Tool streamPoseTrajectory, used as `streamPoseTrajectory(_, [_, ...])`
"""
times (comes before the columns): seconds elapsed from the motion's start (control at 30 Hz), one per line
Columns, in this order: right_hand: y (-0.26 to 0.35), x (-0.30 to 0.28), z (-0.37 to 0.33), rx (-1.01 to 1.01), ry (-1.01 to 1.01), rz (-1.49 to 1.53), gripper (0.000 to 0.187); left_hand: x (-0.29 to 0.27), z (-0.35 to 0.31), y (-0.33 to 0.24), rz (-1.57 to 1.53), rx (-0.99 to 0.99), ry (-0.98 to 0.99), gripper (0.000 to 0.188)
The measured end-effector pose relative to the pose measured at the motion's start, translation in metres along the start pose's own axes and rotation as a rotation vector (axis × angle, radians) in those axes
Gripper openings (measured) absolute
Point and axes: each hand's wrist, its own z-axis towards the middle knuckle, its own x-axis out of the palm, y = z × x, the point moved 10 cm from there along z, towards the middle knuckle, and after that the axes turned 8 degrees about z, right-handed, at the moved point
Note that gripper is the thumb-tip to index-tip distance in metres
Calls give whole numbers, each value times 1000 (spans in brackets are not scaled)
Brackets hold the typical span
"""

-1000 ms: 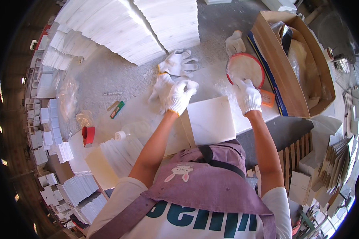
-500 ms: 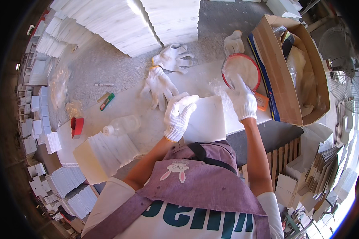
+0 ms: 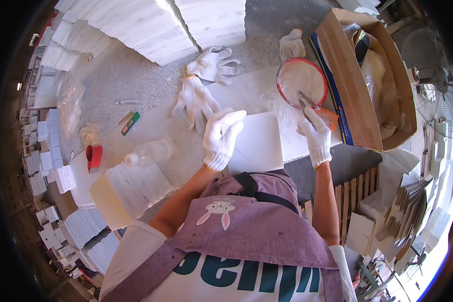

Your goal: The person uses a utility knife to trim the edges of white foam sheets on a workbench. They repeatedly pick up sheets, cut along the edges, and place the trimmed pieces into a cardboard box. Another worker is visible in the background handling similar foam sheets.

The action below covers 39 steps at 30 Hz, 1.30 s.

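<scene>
My left hand, in a white knitted glove, grips the left edge of a white square tile held close to my apron. To the right of the tile, my gloved right hand is closed round a thin, dark, blade-like tool; its handle is hidden in the glove. The tool points at a round, red-rimmed dish filled with a pale material. Beside the right fingers lies an orange packet. Two empty white gloves rest beyond my left hand.
An open cardboard box stands at the right, with another glove near it. A plastic bottle, a red tape ring, a green cutter and a tile stack are at left. Tall slab stacks stand behind.
My right hand has drawn back from the dish toward me and to the right, and the thin tool now shows at its fingers. My left hand still holds the tile.
</scene>
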Motion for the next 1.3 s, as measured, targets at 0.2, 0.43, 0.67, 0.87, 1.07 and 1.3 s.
streamPoseTrajectory(0.2, [2, -1, 0, 27, -84, -14, 38, 3, 0, -9, -69, -53, 104, 35])
streamPoseTrajectory(0.43, [18, 13, 20, -196, -73, -398, 33, -3, 0, -21, 15, 82, 99, 34])
streamPoseTrajectory(0.67, [34, 17, 22, -311, -188, -583, 28, -4, -4, -30, -26, 30, 123, 35])
streamPoseTrajectory(0.87, [25, 11, 27, -308, -213, -565, 31, -2, -9, -22, -101, 23, 92, 36])
streamPoseTrajectory(1.07, [0, 10, 33, 10, -159, -271, 36, -1, -8, -19, -77, -12, 103, 36])
streamPoseTrajectory(1.3, [-4, 10, 28, 101, -171, -98, 37, -1, -6, -30, 40, 106, 111, 37])
